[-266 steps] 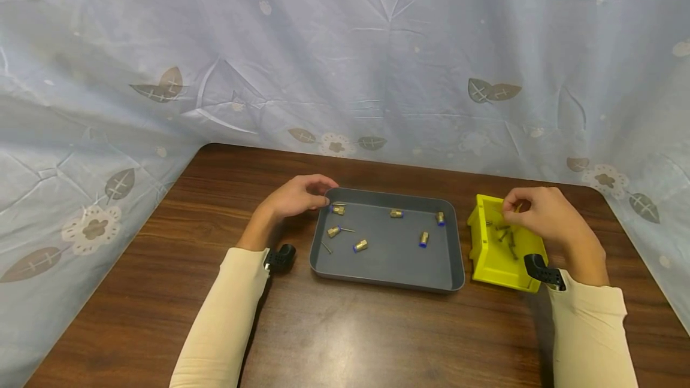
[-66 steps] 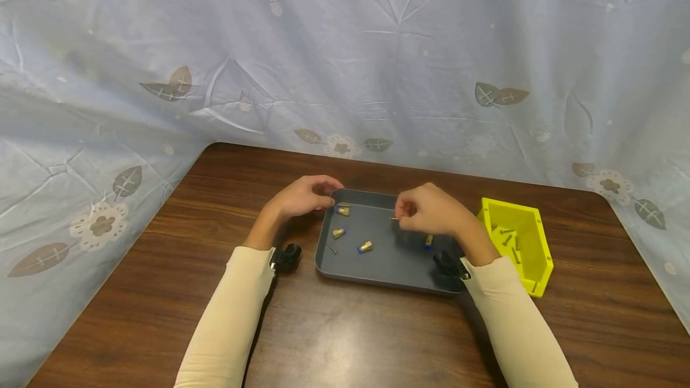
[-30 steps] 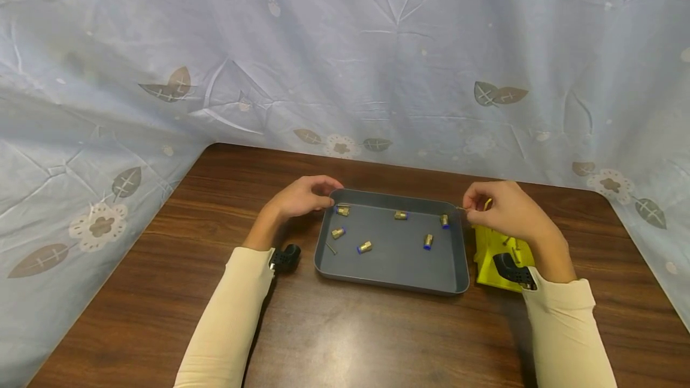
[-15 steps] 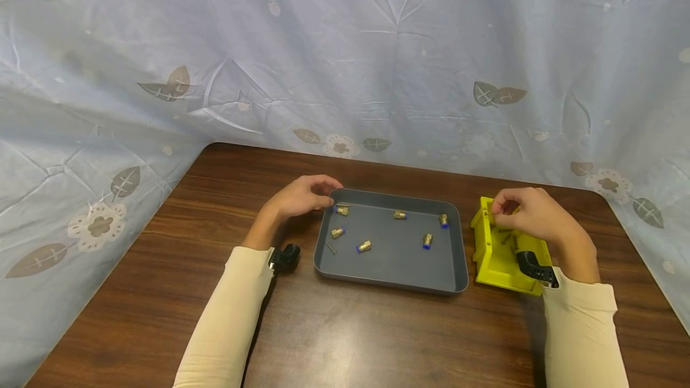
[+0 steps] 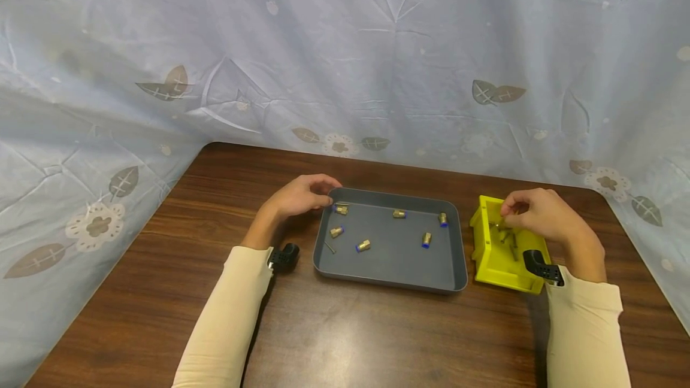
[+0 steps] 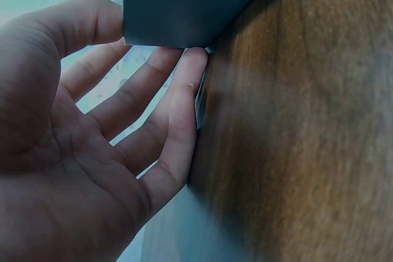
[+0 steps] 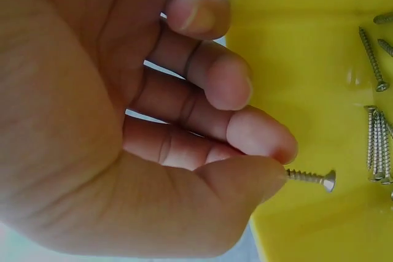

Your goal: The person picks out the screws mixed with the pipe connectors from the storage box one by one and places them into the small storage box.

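My left hand [image 5: 300,197] holds the far left corner of a grey tray [image 5: 390,262]. In the left wrist view, the thumb touches the tray's wall [image 6: 184,4] and fingertips reach its lower edge. Over a yellow bin [image 5: 498,274] on the right, my right hand [image 5: 550,217] pinches a screw [image 7: 312,177] between thumb and forefinger, its head sticking out. Several loose screws [image 7: 371,59] lie in the bin. Two screws lie in the tray: one screw [image 5: 330,248] at the left and one screw [image 5: 342,203] by the far wall.
Several brass fittings with blue collars are spread over the tray, among them one fitting [image 5: 363,246] near the middle and another fitting [image 5: 426,240] to the right. The brown wooden table [image 5: 334,340] meets a patterned cloth [image 5: 345,76] at the back.
From over the tray, my right hand has moved right to the bin with a screw. A screw beside the left fitting 8.9 s ago is gone from there. My left hand stays at the corner.
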Demonstrator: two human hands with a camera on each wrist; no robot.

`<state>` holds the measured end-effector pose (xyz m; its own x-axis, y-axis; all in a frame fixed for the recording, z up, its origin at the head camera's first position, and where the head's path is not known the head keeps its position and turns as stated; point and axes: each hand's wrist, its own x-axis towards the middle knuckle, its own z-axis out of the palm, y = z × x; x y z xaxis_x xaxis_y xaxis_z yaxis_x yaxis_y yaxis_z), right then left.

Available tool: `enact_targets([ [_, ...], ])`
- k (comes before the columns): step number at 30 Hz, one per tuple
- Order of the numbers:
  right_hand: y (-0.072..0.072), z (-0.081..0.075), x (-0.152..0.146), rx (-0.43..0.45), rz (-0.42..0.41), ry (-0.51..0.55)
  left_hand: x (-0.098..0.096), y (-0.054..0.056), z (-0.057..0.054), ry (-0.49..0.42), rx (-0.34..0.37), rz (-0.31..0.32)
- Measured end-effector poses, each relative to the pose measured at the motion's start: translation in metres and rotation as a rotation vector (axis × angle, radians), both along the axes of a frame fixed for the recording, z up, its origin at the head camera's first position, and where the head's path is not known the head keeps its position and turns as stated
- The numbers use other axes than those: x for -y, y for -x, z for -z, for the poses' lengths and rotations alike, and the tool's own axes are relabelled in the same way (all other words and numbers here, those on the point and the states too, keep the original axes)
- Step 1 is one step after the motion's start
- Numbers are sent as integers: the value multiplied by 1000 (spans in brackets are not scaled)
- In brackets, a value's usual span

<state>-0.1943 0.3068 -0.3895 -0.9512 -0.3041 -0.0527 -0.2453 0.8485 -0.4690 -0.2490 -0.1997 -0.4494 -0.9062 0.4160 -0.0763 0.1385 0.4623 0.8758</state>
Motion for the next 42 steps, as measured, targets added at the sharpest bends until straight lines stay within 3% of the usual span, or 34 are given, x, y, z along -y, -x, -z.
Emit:
enact_targets([
  [12,0,-2,2,-95,-9,6,0,0,-2,3,2,6],
  [21,-5,-15,33,-253,-131,77,-1,1,-3,5,-2,9],
  [42,4,-6,112,-167,-309,114,1,0,-1,13,-16,14],
])
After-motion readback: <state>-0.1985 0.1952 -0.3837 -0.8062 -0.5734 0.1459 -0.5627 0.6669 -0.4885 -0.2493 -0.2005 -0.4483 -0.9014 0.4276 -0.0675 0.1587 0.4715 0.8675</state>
